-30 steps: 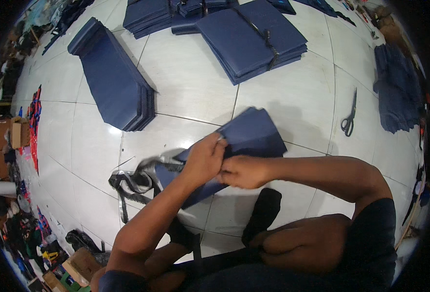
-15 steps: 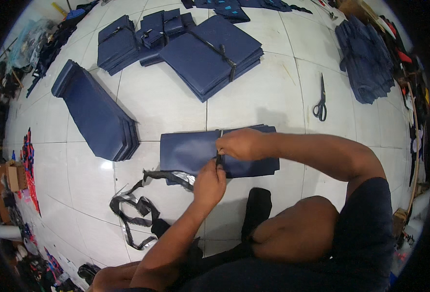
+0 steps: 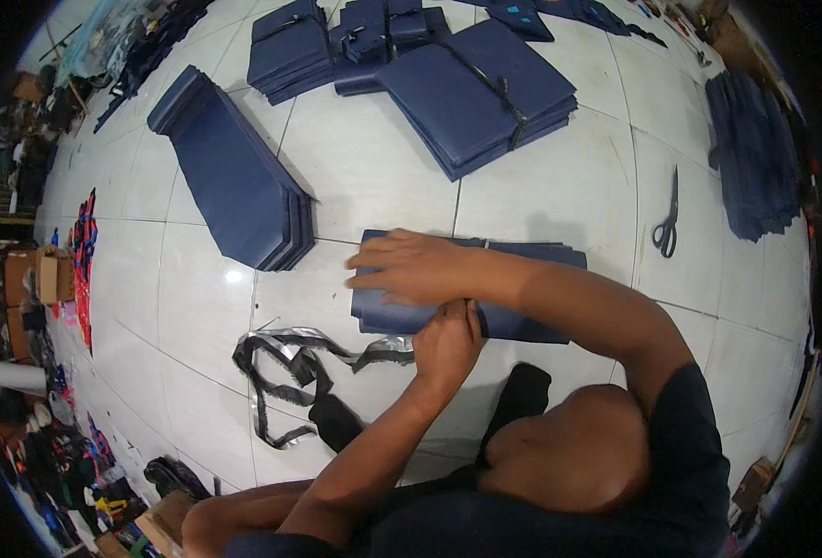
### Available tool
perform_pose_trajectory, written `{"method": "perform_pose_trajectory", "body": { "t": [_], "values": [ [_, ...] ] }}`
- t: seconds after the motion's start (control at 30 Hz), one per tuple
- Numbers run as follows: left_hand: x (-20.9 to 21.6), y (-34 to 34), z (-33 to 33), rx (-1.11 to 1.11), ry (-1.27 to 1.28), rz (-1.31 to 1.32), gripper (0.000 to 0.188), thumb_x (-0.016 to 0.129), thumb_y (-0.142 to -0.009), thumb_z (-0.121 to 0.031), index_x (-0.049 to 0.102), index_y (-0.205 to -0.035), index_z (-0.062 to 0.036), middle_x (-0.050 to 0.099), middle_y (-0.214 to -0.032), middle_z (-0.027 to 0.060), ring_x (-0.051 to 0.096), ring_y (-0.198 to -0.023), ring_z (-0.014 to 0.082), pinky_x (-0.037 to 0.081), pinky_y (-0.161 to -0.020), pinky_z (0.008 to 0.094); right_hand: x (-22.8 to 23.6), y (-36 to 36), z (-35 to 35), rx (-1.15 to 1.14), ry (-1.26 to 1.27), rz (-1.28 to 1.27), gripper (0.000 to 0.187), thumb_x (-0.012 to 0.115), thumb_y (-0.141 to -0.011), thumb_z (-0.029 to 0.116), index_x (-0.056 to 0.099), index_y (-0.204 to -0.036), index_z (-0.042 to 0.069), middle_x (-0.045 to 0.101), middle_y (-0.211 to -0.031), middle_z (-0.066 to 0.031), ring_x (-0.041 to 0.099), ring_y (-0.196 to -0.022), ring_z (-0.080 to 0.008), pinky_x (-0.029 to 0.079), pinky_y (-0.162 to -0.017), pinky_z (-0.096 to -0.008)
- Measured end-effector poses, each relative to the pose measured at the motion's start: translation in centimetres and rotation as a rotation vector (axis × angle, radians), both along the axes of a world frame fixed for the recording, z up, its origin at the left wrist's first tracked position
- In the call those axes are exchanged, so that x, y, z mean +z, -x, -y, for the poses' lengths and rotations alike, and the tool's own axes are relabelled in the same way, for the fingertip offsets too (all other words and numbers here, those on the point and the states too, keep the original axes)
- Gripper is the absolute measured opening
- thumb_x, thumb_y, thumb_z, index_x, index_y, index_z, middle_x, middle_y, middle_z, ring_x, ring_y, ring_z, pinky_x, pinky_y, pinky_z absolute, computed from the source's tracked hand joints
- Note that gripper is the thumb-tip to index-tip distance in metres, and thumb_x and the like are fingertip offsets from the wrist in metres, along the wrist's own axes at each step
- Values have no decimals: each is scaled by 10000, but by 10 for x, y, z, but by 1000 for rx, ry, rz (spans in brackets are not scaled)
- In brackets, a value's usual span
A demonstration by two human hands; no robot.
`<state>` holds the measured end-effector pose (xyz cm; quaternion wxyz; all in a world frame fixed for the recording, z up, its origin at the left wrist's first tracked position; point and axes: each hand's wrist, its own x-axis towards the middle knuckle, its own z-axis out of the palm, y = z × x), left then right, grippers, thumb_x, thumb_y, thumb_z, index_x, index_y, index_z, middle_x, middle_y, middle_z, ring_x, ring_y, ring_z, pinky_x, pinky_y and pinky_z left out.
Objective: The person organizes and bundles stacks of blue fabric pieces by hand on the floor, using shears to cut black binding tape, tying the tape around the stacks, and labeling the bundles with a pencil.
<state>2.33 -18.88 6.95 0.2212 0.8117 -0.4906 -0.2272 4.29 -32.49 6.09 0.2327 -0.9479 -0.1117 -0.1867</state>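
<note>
A folded stack of dark blue sheets [image 3: 532, 325] lies crosswise on the floor before me. Over its left part my right hand [image 3: 397, 267] reaches with fingers stretched out, holding nothing that I can see. My left hand [image 3: 448, 342] is closed at the stack's near edge, just below the right wrist, pinching a black-and-silver fabric strip [image 3: 383, 352]. From there the strip's frayed tail runs left in loose loops across the tiles. A short piece of a light band shows at the stack's far edge, while my right forearm hides the middle of the stack.
Black scissors [image 3: 668, 228] lie to the right, short of a pile of dark fabric [image 3: 753, 153]. Beyond my hands sit tied blue bundles [image 3: 485, 98], with an angled blue stack [image 3: 239, 181] at the left. Boxes and clutter line both sides.
My right hand has let go near the band and moved left, its fingers opening out over the stack. My left hand remains closed at the near edge. The whole view has shifted.
</note>
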Motion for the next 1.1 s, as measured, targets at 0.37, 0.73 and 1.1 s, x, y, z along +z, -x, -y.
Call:
{"method": "perform_pose_trajectory", "body": {
  "t": [0.37, 0.73, 1.1],
  "values": [
    [-12, 7, -14, 12, 6, -37, 175, 522, -941, -188, 574, -996, -30, 656, -878, 217, 649, -756, 417, 516, -636, 513, -16, -32, -27, 274, 118, -369, 484, 611, -882, 445, 621, -1193, 74, 605, -1206, -123, 519, -1203, -300, 282, -1103, -501],
    [-11, 8, -11, 28, 12, -199, 292, 491, -994, -269, 600, -912, -10, 640, -802, 229, 615, -738, 434, 480, -663, 481, -4, -10, 15, -296, -445, -622, 546, 590, -901, 430, 588, -1182, -37, 555, -1272, -269, 562, -1157, -394, 445, -976, -467],
    [-18, -27, -7, -23, -83, -743, 305, 482, -982, -252, 624, -916, 10, 649, -864, 168, 613, -812, 273, 449, -776, 348, 6, 133, 11, -220, -304, -206, 219, 593, -818, 136, 657, -1022, 89, 631, -1040, -82, 594, -1041, -257, 473, -860, -416]
  ]
}}
